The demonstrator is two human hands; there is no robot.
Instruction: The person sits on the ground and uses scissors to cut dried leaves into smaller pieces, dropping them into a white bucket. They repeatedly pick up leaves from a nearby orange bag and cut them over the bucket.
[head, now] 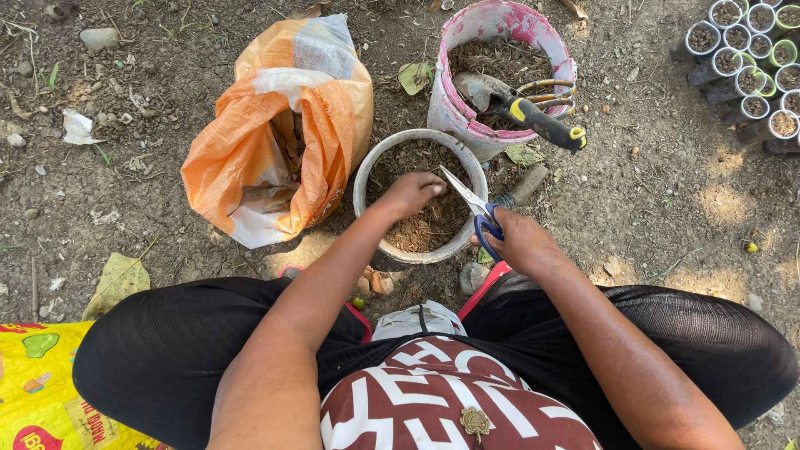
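A small white pot filled with brown fibrous mix stands on the ground between my knees. My left hand reaches into it, fingers curled into the mix near the far side. My right hand grips blue-handled scissors at the pot's right rim, blades pointing up-left over the mix toward my left hand.
An orange and white woven sack lies open to the left. A pink-stained bucket behind the pot holds soil, a trowel and black-yellow pruners. Several small soil-filled tubes cluster top right. A yellow printed bag lies bottom left.
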